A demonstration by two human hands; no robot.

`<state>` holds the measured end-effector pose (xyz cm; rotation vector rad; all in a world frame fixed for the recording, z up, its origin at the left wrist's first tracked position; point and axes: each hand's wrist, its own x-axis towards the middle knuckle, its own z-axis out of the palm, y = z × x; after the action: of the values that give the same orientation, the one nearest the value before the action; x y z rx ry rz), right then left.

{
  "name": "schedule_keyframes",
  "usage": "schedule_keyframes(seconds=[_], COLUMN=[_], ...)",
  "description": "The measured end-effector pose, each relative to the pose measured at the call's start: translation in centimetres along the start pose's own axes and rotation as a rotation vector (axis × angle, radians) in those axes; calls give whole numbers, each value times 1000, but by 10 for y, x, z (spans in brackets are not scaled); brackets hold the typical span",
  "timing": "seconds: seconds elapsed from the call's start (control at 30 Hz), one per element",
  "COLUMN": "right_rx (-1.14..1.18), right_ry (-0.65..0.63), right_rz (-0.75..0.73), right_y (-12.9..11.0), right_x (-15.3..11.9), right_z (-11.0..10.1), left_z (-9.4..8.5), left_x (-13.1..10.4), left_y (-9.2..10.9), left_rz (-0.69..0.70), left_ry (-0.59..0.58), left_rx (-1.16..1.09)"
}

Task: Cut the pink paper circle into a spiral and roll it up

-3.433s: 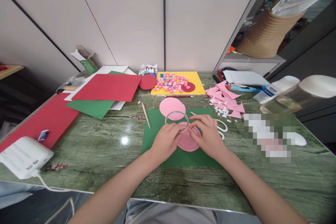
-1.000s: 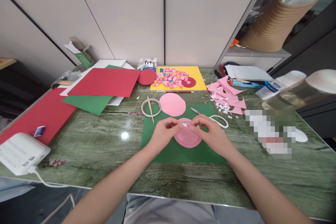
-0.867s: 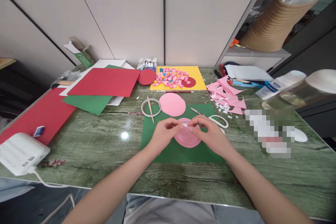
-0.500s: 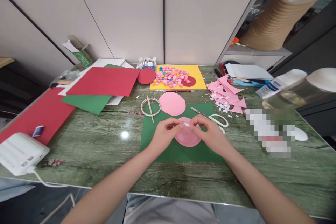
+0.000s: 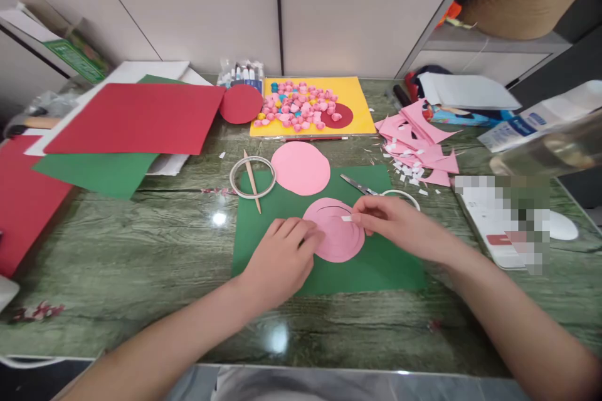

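A pink paper disc (image 5: 339, 239) with curved lines, drawn or cut, lies over a sheet of green paper (image 5: 376, 263). At its left edge, the curled fingers of my left hand (image 5: 282, 260) grip the rim. Between the thumb and fingertips of my right hand (image 5: 392, 222) is a small white paper piece (image 5: 347, 218), held over the disc's upper right part. Just behind lies a plain pink paper circle (image 5: 301, 168). White-handled scissors (image 5: 360, 185) rest beyond my right hand, which partly hides their handles.
Left of the pink circle, a tape ring (image 5: 253, 177) surrounds part of a wooden stick (image 5: 253, 185). Pink beads (image 5: 305, 106) cover a yellow sheet (image 5: 362, 119) at the back. Pink scraps (image 5: 418, 138) lie right, red sheets (image 5: 136, 119) left. A pixelated white object (image 5: 484, 219) lies far right.
My hands, earlier together at the white piece, have moved apart. The left has dropped to the disc's left edge; the right keeps the white piece. The camera view has shifted.
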<state>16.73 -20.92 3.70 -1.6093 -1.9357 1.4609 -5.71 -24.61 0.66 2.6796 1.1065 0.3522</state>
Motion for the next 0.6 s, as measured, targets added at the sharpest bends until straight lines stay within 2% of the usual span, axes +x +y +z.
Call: schedule_keyframes(seconds=[0.23,0.6], right_rx=[-100,-243], right_ry=[-38,-34], right_rz=[84,123], right_y=[4,5], right_x=[6,11], right_z=[22,23], left_z=[8,11], left_x=[-2,-2], left_y=[2,3], left_rz=[46,53], left_ry=[-58,-25], left_rx=[70,80])
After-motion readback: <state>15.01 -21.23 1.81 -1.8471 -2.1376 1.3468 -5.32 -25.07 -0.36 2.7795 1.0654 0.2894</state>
